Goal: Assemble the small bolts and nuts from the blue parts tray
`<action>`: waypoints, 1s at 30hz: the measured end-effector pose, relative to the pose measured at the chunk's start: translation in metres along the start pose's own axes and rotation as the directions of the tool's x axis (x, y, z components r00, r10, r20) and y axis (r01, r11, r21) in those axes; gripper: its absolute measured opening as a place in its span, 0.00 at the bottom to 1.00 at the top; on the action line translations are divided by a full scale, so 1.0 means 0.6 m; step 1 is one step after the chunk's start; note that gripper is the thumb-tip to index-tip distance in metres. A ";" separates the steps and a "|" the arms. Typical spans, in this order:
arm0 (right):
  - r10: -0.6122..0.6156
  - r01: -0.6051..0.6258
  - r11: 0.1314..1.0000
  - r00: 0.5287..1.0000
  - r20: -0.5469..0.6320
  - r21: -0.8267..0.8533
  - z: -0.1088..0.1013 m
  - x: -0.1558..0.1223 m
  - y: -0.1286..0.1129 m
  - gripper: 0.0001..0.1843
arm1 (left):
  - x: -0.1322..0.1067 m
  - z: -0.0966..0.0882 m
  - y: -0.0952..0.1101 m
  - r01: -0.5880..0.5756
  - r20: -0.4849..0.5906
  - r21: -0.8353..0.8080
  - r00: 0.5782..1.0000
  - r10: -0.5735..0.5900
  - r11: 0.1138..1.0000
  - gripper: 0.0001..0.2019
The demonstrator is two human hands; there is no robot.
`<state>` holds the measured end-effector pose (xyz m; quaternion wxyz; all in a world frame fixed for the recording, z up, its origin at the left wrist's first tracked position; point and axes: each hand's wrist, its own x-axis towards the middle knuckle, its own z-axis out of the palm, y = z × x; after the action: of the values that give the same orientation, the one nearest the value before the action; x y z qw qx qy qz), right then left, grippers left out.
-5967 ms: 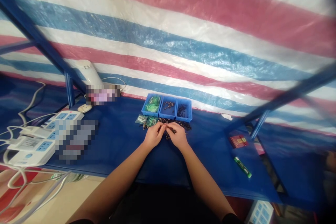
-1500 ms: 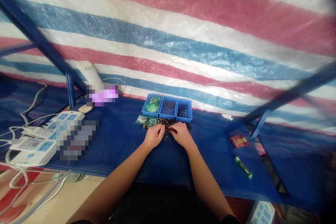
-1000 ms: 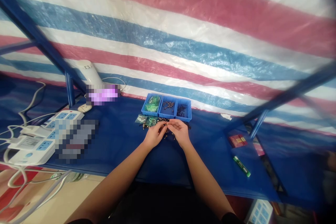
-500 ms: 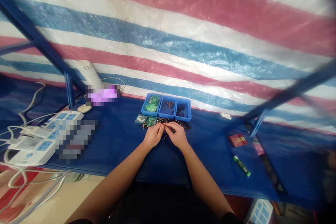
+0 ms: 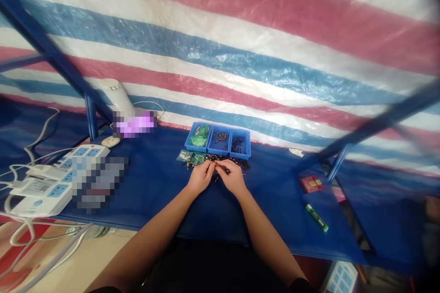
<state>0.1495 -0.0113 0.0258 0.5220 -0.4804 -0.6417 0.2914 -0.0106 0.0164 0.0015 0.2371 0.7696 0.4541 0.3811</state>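
My left hand (image 5: 201,177) and my right hand (image 5: 232,176) meet at their fingertips over the blue table. Both are closed in a pinch around something too small to make out. Just beyond them lies a pile of small dark and brass-coloured screw-like parts (image 5: 243,164), partly hidden by my fingers. Small clear bags of parts (image 5: 185,156) lie left of the pile. Behind stand three blue bins: the left bin (image 5: 187,140) holds green-looking bags, the middle bin (image 5: 218,151) brass-and-dark parts, the right bin (image 5: 246,150) black parts.
On the left lie a white power strip (image 5: 51,203) with cables and a blurred-out object. A white cylinder (image 5: 118,96) stands at the back left. To the right are a red box (image 5: 311,184) and a green tube (image 5: 316,218). Blue frame bars (image 5: 374,121) slant at both sides.
Both hands stay in the same place, fingertips together, with only a slight shift of the fingers. Nothing else has visibly moved.
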 end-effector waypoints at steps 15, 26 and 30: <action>0.007 -0.007 1.000 1.000 0.000 0.002 0.002 0.000 -0.003 0.12 | 0.001 0.000 0.000 0.036 -0.019 -0.006 0.999 -0.036 0.999 0.13; 0.030 -0.030 1.000 0.999 -0.028 -0.006 0.002 0.001 -0.001 0.11 | -0.001 0.003 0.004 0.075 -0.025 -0.095 0.997 -0.078 0.993 0.11; 0.024 -0.024 1.000 0.999 -0.023 -0.017 0.007 -0.002 0.002 0.11 | 0.001 0.001 0.002 0.064 -0.032 -0.024 0.997 -0.065 0.998 0.12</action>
<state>0.1456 -0.0115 0.0230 0.5218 -0.4959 -0.6322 0.2866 -0.0093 0.0165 0.0026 0.2505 0.7456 0.4781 0.3909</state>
